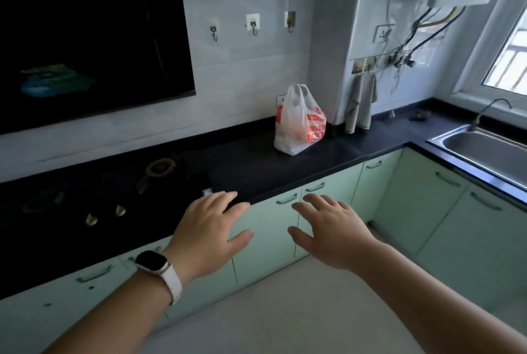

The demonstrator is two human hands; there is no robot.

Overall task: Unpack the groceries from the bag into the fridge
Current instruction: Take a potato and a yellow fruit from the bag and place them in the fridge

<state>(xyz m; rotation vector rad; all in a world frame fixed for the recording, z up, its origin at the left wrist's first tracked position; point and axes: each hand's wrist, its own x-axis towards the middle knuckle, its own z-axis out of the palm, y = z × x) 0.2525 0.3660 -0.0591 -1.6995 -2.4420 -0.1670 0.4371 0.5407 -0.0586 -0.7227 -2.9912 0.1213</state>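
Plainly, in the head view, both hands are held out empty with fingers spread apart: the left hand [211, 228] near the counter edge, the right hand [330, 231] before the cabinets [422, 211]. The plastic bag [298, 122] is seen upright on the dark counter [256, 159], well apart from both. If gripped by one handle, it could be tipped and its groceries spilled. Its contents are veiled; no fridge is shown.

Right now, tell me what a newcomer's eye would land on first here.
The white plastic bag with orange print stands upright on the black counter near the tiled wall. In the foreground, the left hand, a watch on its wrist, and the right hand reach out empty, fingers spread, in front of the pale green cabinets.
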